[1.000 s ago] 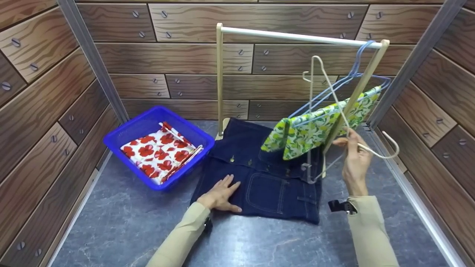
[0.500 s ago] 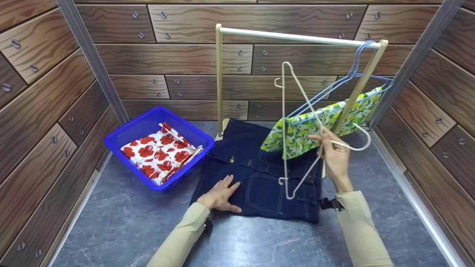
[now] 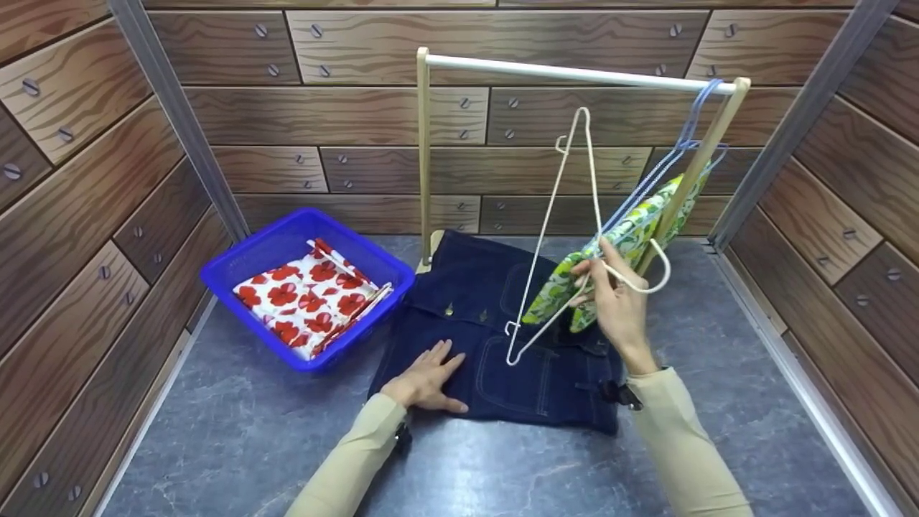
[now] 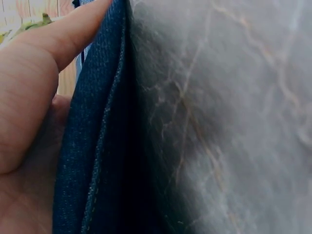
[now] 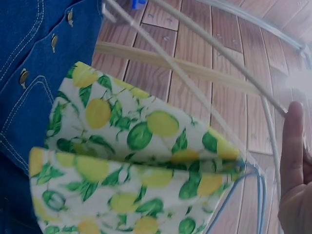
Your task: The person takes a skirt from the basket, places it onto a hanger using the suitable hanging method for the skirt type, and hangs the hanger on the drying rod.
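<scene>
Spread over the dark denim garment (image 3: 445, 323), my left hand (image 3: 427, 380) rests with fingers straight; a denim edge (image 4: 92, 122) runs beside the thumb in the left wrist view. My right hand (image 3: 619, 298) grips a white clothes hanger (image 3: 540, 240) near its neck, held tilted above the denim with its hook (image 3: 664, 276) pointing right. Just behind that hand, a lemon-print cloth (image 5: 131, 146) hangs folded over a blue hanger (image 3: 664, 169) at the right end of the rack (image 3: 574, 70). Most of the right hand lies outside the right wrist view.
To the left stands a blue plastic basket (image 3: 251, 287) with a red-flowered white cloth (image 3: 309, 298) in it. The rack's wooden posts (image 3: 424, 158) rise behind the denim. Wood-patterned walls (image 3: 344, 115) enclose the grey marbled surface (image 3: 237, 431).
My right hand has moved left with the white hanger, bringing it over the denim. The lemon-print cloth has swung to a steeper angle. My left hand has stayed put.
</scene>
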`<state>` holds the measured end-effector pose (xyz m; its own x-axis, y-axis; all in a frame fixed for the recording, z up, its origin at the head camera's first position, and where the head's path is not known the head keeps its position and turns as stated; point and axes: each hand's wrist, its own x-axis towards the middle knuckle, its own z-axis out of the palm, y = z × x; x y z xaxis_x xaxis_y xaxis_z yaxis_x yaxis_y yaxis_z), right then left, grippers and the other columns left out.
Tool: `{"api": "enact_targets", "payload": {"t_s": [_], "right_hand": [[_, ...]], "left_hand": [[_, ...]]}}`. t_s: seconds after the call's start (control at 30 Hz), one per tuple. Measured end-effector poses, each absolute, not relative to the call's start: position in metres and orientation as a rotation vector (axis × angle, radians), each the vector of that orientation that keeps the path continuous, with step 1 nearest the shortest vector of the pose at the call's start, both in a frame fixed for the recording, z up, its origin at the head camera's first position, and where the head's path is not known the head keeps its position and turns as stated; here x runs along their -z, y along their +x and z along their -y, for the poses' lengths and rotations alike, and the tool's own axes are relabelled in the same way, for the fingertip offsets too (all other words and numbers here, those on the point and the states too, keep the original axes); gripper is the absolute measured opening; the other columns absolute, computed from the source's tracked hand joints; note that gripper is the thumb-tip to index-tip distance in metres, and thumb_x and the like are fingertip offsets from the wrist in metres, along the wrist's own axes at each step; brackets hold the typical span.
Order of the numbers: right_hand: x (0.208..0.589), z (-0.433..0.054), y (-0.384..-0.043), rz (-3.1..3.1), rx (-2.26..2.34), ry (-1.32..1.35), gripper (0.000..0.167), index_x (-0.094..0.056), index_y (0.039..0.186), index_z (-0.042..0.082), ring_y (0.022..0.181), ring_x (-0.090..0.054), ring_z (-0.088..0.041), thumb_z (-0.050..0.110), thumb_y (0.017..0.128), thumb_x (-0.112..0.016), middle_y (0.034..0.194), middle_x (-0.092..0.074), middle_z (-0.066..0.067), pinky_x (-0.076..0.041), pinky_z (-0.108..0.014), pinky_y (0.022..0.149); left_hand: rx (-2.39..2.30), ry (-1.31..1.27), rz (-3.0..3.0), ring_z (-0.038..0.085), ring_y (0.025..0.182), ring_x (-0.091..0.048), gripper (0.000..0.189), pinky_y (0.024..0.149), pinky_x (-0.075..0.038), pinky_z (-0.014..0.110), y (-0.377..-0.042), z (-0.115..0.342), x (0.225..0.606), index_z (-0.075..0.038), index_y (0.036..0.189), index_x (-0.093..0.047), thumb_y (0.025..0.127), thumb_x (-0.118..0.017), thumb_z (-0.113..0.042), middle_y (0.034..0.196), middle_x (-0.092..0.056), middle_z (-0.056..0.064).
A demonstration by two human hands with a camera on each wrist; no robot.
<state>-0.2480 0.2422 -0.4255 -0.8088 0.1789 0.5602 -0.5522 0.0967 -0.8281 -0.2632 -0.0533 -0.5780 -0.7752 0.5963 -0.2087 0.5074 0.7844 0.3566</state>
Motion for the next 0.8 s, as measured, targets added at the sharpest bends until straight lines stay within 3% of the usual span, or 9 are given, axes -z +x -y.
{"api": "enact_targets", "payload": {"t_s": [0.2, 0.4, 0.53, 0.63, 0.8], "right_hand": [[0.428, -0.236, -0.243, 1.938, -1.501, 0.369, 0.045, -0.04, 0.147, 0.0, 0.062, -0.066, -0.01, 0.005, 0.103, -0.044, 0.087, -0.067, -0.021, -0.055, -0.027, 0.047], [0.433, -0.237, -0.238, 2.035, -1.151, 0.254, 0.045, -0.038, 0.149, 0.002, 0.06, -0.061, 0.005, 0.011, 0.105, -0.042, 0.089, -0.07, -0.017, -0.052, -0.02, 0.044], [0.438, -0.24, -0.238, 2.074, -0.875, 0.224, 0.043, -0.042, 0.145, -0.004, 0.053, -0.059, -0.007, 0.004, 0.103, -0.045, 0.083, -0.07, -0.014, -0.047, -0.017, 0.043], [0.441, -0.243, -0.24, 2.089, -0.732, 0.216, 0.041, -0.046, 0.14, -0.008, 0.049, -0.058, -0.019, 0.001, 0.101, -0.047, 0.078, -0.068, -0.013, -0.049, -0.028, 0.046], [0.443, -0.249, -0.247, 2.154, -0.75, 0.154, 0.039, -0.049, 0.136, -0.011, 0.049, -0.057, -0.026, 0.007, 0.102, -0.048, 0.073, -0.067, -0.013, -0.05, -0.042, 0.05]], "left_hand": [[-0.421, 0.829, -2.655, 0.031, 0.152, -0.01, 0.098, 0.123, -0.014, 0.045, -0.263, 0.053, 0.578, -0.013, 0.154, -0.031, 0.078, -0.075, -0.055, 0.163, -0.013, 0.019], [-0.435, 0.818, -2.658, 0.032, 0.152, -0.011, 0.097, 0.123, -0.014, 0.046, -0.264, 0.052, 0.577, -0.012, 0.154, -0.032, 0.077, -0.077, -0.053, 0.163, -0.015, 0.019], [-0.435, 0.8, -2.66, 0.033, 0.152, -0.012, 0.096, 0.123, -0.015, 0.046, -0.263, 0.05, 0.575, -0.012, 0.153, -0.034, 0.077, -0.079, -0.05, 0.162, -0.016, 0.02], [-0.422, 0.747, -2.663, 0.033, 0.152, -0.013, 0.094, 0.123, -0.016, 0.046, -0.262, 0.045, 0.572, -0.012, 0.152, -0.036, 0.076, -0.08, -0.048, 0.162, -0.018, 0.02], [-0.363, 0.654, -2.694, 0.036, 0.15, -0.018, 0.087, 0.122, -0.019, 0.049, -0.258, 0.032, 0.564, -0.01, 0.148, -0.042, 0.077, -0.08, -0.046, 0.159, -0.024, 0.022]]}}
